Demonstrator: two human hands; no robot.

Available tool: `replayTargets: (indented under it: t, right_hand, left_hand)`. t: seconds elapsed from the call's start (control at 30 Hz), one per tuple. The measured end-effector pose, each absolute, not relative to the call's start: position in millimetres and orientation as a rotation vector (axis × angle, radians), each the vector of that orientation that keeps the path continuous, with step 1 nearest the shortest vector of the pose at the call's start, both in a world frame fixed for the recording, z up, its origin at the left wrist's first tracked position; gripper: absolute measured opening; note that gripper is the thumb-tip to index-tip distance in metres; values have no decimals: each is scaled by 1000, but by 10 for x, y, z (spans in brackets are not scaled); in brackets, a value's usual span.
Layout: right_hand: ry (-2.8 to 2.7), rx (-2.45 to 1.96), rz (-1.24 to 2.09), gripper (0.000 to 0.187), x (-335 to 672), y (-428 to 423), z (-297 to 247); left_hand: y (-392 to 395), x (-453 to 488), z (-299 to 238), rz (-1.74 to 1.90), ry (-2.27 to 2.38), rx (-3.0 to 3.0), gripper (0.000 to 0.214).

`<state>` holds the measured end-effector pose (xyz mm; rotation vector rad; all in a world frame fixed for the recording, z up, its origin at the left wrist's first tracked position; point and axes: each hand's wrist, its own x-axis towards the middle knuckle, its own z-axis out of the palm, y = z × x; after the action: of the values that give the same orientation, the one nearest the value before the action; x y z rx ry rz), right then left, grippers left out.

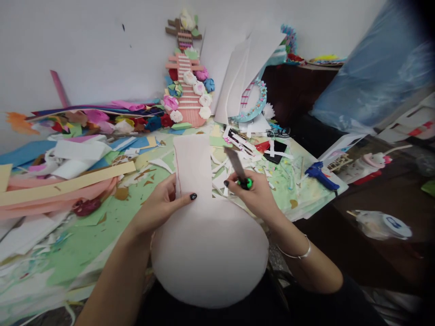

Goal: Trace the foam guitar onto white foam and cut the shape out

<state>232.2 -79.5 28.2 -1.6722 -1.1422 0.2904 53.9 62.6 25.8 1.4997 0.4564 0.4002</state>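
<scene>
- One view, from the head, looks down on a cluttered craft table [102, 226] covered in green sheets and paper scraps.
- Two bare hands meet at a pale pink sheet [210, 249] cut with a narrow neck and a wide round body. The round part lies nearest the person, partly over the table's front edge, and the neck points away towards the wall.
- The left hand [161, 206] grips the neck's left edge, its thumb pressed flat on top and the other fingers curled beneath, so the hand is clamped on the sheet.
- The right hand [254, 194] sits just right of the neck, fingers wrapped tightly round a cutter [238, 170] with a green and black grip. Its grey blade slants up and away, near the neck's right edge; I cannot tell whether it touches.
- A thin bracelet [299, 254] circles the right wrist.
- A blue glue gun [319, 175] lies to the right, well apart from the hands.
- A guitar-shaped model with paper flowers [188, 97] leans on the wall behind, beside white sheets [238, 68].
- Long tan and pink strips [68, 185] lie to the left.
</scene>
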Motion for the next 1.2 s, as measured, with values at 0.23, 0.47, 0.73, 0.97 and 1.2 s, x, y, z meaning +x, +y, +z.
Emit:
replayTargets:
  t: [0.23, 0.47, 0.73, 0.97, 1.2]
  right_hand:
    - [-927, -1302, 592, 19, 2302, -607, 384]
    - [-1042, -1240, 554, 15, 2112, -492, 615]
    - [-1176, -1526, 383, 12, 2228, -502, 520]
    - [-1158, -1599, 292, 15, 2394, -530, 447]
    - [-953, -1554, 323, 25, 2540, -477, 468]
  left_hand:
    - [678, 533, 162, 514, 280, 1332, 32]
    - [661, 565, 133, 516, 217, 1313, 36]
    - [601, 563, 216, 424, 372, 1442, 43]
    - [589, 587, 238, 400, 476, 1763, 46]
    - [500, 625, 244, 451, 588, 2054, 41]
